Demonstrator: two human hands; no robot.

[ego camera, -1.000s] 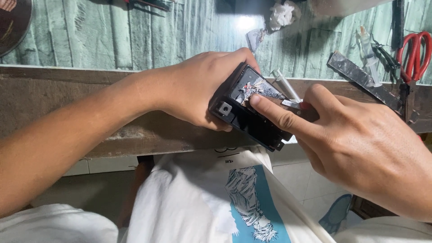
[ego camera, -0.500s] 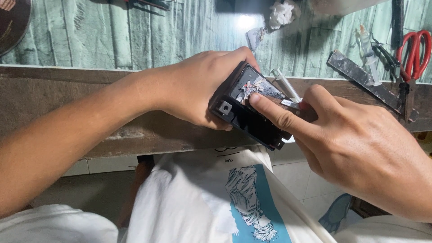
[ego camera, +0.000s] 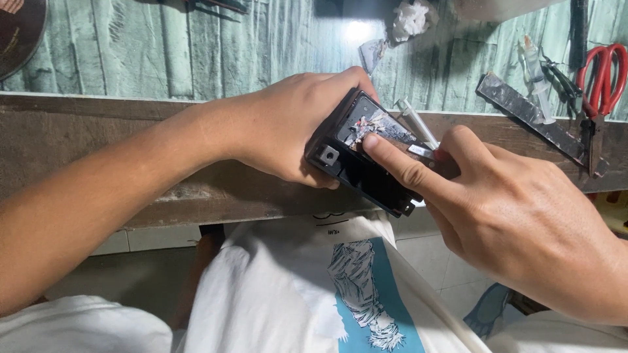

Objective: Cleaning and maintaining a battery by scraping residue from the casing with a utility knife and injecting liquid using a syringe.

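Note:
My left hand [ego camera: 294, 127] grips a black box-shaped part [ego camera: 363, 163] from its left side, holding it tilted just in front of the workbench edge. The part has a small square fitting on its near corner and a bright patch on its top face. My right hand [ego camera: 517, 209] comes in from the right. Its index fingertip presses on the top face, and a thin white stick [ego camera: 418, 124] runs between its thumb and fingers. The far side of the part is hidden by my left fingers.
Red-handled scissors [ego camera: 602, 78], a flat dark metal bar [ego camera: 530, 117] and small tools lie on the green wood-grain bench top [ego camera: 196, 59] at the right. A crumpled white wad [ego camera: 409, 19] sits at the back. My white printed shirt [ego camera: 327, 294] fills the lower view.

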